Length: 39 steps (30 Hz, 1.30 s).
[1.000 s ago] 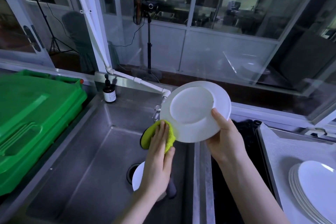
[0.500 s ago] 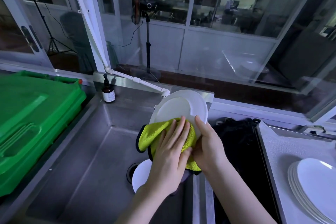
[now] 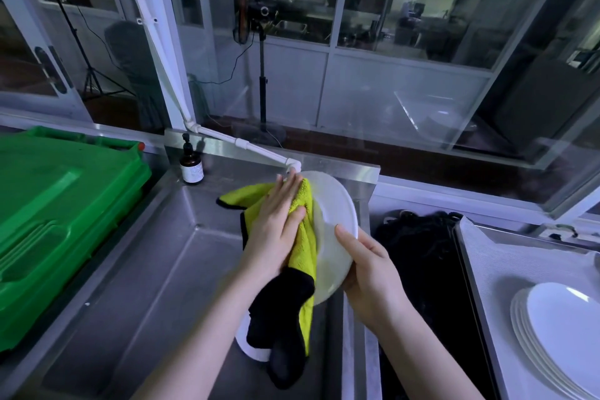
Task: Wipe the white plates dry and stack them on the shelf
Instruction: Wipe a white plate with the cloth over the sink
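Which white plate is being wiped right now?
The plate held on edge over the sink by the right hand, yellow cloth pressed against it, unlike the stacked plates at right.

A glossy ceramic-looking plate (image 3: 336,227), fluffy yellow cloth (image 3: 302,237), brushed steel sink (image 3: 156,269), smooth green plastic bin (image 3: 58,204).

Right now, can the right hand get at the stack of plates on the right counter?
Probably not yet: the right hand is gripping the plate that the left hand wipes with the cloth. The path to the stack looks clear.
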Motion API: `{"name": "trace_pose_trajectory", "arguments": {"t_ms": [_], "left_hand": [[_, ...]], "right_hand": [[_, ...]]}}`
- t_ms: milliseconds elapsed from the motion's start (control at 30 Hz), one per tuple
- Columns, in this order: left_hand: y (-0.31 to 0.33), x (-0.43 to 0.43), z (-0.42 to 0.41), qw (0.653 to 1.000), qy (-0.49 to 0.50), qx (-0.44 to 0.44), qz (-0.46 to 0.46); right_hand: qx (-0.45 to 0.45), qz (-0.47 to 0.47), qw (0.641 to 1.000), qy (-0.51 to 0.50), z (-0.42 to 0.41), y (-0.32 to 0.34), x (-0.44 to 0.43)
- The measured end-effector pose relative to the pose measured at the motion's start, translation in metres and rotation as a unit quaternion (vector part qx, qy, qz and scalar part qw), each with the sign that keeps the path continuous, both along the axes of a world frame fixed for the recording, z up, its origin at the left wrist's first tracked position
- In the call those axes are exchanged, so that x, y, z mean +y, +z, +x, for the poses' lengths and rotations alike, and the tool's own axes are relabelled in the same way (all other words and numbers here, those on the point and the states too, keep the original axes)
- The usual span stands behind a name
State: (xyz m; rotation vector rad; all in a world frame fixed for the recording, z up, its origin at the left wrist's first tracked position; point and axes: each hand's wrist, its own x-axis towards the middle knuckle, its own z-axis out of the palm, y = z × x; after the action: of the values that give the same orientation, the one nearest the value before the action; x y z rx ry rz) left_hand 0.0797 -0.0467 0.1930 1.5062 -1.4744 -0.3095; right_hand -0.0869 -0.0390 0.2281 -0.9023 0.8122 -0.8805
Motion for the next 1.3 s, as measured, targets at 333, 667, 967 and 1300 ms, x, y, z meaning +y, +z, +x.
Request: {"name": "trace_pose_trajectory", "arguments": {"t_ms": [333, 667, 967, 1300], "left_hand": [[-0.011, 0.041, -0.041, 0.996, -0.056, -0.062, 0.022], [-0.017, 0.032, -0.011, 0.999, -0.011, -0.022, 0.036], [0.012, 0.018, -0.032, 0.992, -0.063, -0.106, 0.038], [0.006, -0.011, 0.024, 0.992, -0.059, 0.084, 0.067]], "right_hand": [[-0.087, 0.009, 0.996, -0.009, -0.005, 0.003, -0.01], [-0.057, -0.008, 0.998, -0.023, -0.023, 0.008, -0.015], [-0.058, 0.022, 0.998, -0.006, -0.008, 0.0, -0.006], [-0.014, -0.019, 0.999, 0.032, -0.023, -0.003, 0.002]]}}
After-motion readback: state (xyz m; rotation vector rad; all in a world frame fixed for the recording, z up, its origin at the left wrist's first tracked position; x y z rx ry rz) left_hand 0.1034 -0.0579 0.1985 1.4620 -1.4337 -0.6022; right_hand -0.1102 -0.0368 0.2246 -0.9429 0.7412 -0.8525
